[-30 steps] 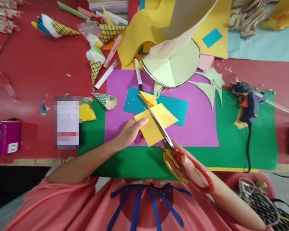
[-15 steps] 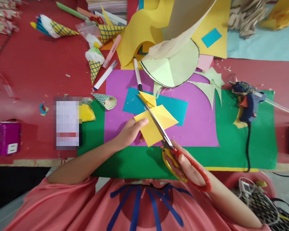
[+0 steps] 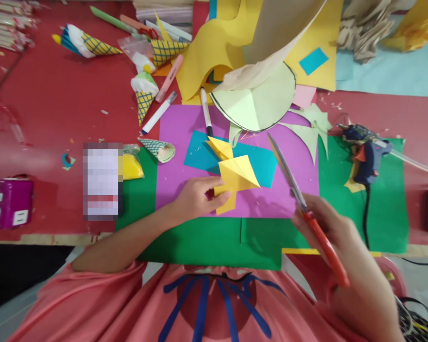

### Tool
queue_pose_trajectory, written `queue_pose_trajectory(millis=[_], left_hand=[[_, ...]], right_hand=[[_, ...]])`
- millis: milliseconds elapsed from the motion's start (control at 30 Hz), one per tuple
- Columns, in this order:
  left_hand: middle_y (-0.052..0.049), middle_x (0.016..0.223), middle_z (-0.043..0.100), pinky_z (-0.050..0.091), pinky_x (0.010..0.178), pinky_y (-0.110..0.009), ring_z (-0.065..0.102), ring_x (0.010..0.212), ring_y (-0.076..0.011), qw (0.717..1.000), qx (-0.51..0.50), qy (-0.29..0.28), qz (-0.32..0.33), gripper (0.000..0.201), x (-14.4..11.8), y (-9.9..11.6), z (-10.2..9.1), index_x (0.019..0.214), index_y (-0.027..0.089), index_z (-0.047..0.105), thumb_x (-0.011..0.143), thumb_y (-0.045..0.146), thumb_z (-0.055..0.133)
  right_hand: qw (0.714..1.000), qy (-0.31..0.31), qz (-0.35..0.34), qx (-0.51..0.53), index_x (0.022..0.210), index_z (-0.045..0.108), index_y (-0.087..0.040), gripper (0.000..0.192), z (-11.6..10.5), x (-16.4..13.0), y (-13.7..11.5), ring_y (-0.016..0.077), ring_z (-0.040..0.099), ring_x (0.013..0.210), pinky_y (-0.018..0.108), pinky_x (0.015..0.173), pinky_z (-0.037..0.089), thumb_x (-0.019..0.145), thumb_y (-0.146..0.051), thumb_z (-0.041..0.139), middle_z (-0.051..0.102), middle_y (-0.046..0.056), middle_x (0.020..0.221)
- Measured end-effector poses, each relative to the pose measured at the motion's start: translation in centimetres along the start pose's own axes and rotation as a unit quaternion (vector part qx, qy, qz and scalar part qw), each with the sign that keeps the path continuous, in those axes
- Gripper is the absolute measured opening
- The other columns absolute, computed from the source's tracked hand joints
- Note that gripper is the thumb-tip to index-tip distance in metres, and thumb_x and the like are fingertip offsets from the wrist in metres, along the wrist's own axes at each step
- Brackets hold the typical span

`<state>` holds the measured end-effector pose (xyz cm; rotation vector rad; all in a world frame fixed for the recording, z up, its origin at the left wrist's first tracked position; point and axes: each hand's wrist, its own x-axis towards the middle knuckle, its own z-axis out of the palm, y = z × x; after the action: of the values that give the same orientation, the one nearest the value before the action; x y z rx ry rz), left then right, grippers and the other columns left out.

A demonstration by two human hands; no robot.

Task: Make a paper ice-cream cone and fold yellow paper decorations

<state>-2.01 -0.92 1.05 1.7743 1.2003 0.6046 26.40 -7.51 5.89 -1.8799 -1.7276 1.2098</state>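
Observation:
My left hand (image 3: 203, 197) pinches a piece of yellow paper (image 3: 226, 203) at its left edge, between thumb and fingers. A pointed yellow flap (image 3: 240, 170) stands out above the fingertips; whether it is still joined to the held piece, I cannot tell. My right hand (image 3: 323, 221) grips a pair of red-handled scissors (image 3: 287, 168), blades closed and aimed up and left, apart from the paper. Just above the left hand, folded yellow scraps (image 3: 221, 148) lie on a blue paper strip (image 3: 262, 164), over a purple sheet (image 3: 296, 194).
A glue gun (image 3: 367, 159) with its cord lies at right on green paper (image 3: 199, 242). Pale green cut-outs (image 3: 271, 104), a marker (image 3: 206, 111) and a small paper cone (image 3: 160, 149) lie beyond my hands. Decorated paper cones (image 3: 145, 97) are at upper left.
My right hand has drawn the scissors off the yellow paper, to the right, and their blades have closed. My left hand has shifted slightly right and turned the paper.

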Motion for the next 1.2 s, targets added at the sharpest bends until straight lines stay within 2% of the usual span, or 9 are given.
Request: queue_pose_trajectory(millis=[133,300,467,667,767,867,967,1067,1200], left_hand=[[-0.002,0.076,0.062,0.045,0.063,-0.024,0.056,0.069,-0.0126,0.982,0.082,0.09,0.147,0.023,0.3,-0.4,0.0,0.09,0.018,0.063,0.088,0.04,0.058],[-0.005,0.099,0.061,0.051,0.079,-0.029,0.059,0.085,-0.0141,0.971,0.113,0.176,0.119,0.029,1.0,-1.6,-0.8,0.12,0.021,0.055,0.095,0.033,0.049],[-0.004,0.101,0.068,0.051,0.085,-0.032,0.066,0.093,-0.0162,0.983,0.101,0.133,0.077,0.042,1.6,-2.5,-0.7,0.134,0.021,0.044,0.094,0.033,0.052],[-0.002,0.104,0.072,0.051,0.088,-0.028,0.067,0.098,-0.0143,0.989,0.044,0.113,0.086,0.022,1.5,-1.9,-0.5,0.111,0.022,0.063,0.095,0.031,0.052],[-0.002,0.1,0.073,0.052,0.09,-0.028,0.066,0.099,-0.0146,0.991,0.001,0.095,0.094,0.02,1.5,-1.7,-0.7,0.098,0.021,0.07,0.095,0.032,0.054],[-0.003,0.104,0.073,0.053,0.092,-0.029,0.066,0.102,-0.0152,0.988,-0.04,0.111,0.098,0.02,1.4,-1.8,-0.8,0.103,0.023,0.072,0.093,0.033,0.057],[-0.002,0.108,0.072,0.054,0.092,-0.03,0.066,0.104,-0.0151,0.978,-0.094,0.15,0.11,0.022,1.4,-2.0,-0.8,0.109,0.026,0.071,0.091,0.032,0.06],[-0.002,0.11,0.071,0.057,0.089,-0.03,0.068,0.099,-0.0143,0.965,-0.153,0.18,0.117,0.024,1.6,-2.2,-0.7,0.112,0.029,0.071,0.09,0.032,0.063],[-0.001,0.112,0.07,0.058,0.086,-0.028,0.07,0.094,-0.0131,0.96,-0.197,0.171,0.105,0.024,1.7,-2.8,-0.7,0.112,0.031,0.071,0.09,0.03,0.063]], right_hand=[[0.964,0.166,-0.026,-0.204,0.117,0.063,-0.025,0.04,-1.5,2.6,1.8,0.0242,0.069,0.075,0.036,0.067,0.055,0.08,-0.037,0.063,0.071,0.008,0.092],[0.942,0.187,0.006,-0.278,0.122,0.062,-0.025,0.043,-1.3,5.7,3.4,0.0338,0.07,0.089,0.046,0.076,0.055,0.08,-0.034,0.061,0.073,0.012,0.101],[0.939,0.189,0.003,-0.288,0.128,0.059,-0.022,0.05,-1.3,6.3,3.4,0.0355,0.067,0.099,0.048,0.082,0.054,0.079,-0.033,0.066,0.071,0.014,0.108],[0.911,0.221,-0.085,-0.336,0.127,0.06,-0.019,0.042,-1.7,4.9,1.3,0.0344,0.063,0.106,0.05,0.091,0.051,0.09,-0.04,0.058,0.068,0.017,0.114],[0.921,0.218,-0.169,-0.276,0.123,0.061,-0.02,0.036,-0.8,4.7,0.1,0.0314,0.061,0.113,0.048,0.098,0.049,0.091,-0.037,0.058,0.067,0.015,0.118],[0.946,0.146,-0.217,-0.192,0.13,0.055,-0.021,0.041,1.0,5.2,-0.8,0.0293,0.061,0.116,0.047,0.098,0.051,0.091,-0.037,0.059,0.065,0.013,0.124],[0.971,0.066,-0.208,-0.101,0.14,0.043,-0.023,0.057,2.5,6.3,-1.7,0.0275,0.065,0.109,0.043,0.088,0.057,0.09,-0.042,0.061,0.063,0.013,0.127],[0.985,0.032,-0.17,-0.01,0.147,0.033,-0.026,0.067,3.4,8.2,-2.9,0.0257,0.069,0.097,0.037,0.072,0.06,0.089,-0.045,0.061,0.067,0.011,0.119],[0.966,0.051,-0.19,0.169,0.13,0.05,-0.027,0.043,4.7,11.0,-4.0,0.019,0.068,0.092,0.033,0.075,0.059,0.091,-0.04,0.059,0.065,0.006,0.123]])
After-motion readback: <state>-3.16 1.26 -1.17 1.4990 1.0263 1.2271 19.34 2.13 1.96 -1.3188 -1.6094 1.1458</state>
